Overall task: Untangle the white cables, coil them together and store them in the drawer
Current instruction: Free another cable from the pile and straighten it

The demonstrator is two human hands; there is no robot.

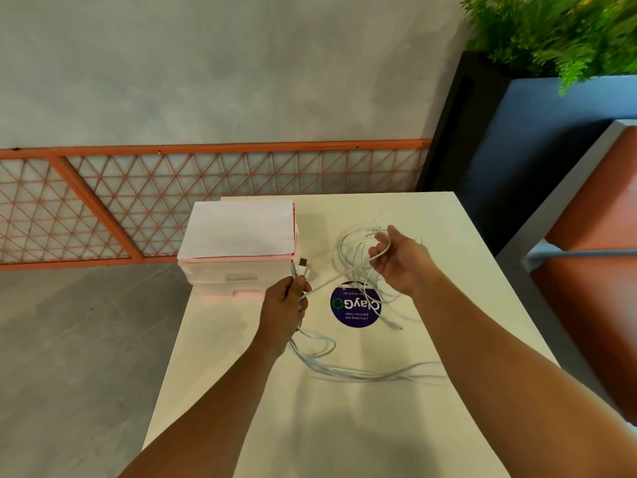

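Left hand (286, 300), right hand (396, 262): white cables (344, 372) slantwise between (plugs upward)

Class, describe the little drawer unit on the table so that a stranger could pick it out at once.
Start at the white rectangular table and look to its far left corner. There stands a small pale pink translucent plastic drawer box. It alone is boxy, unlike the loose white cables and round purple sticker beside it.
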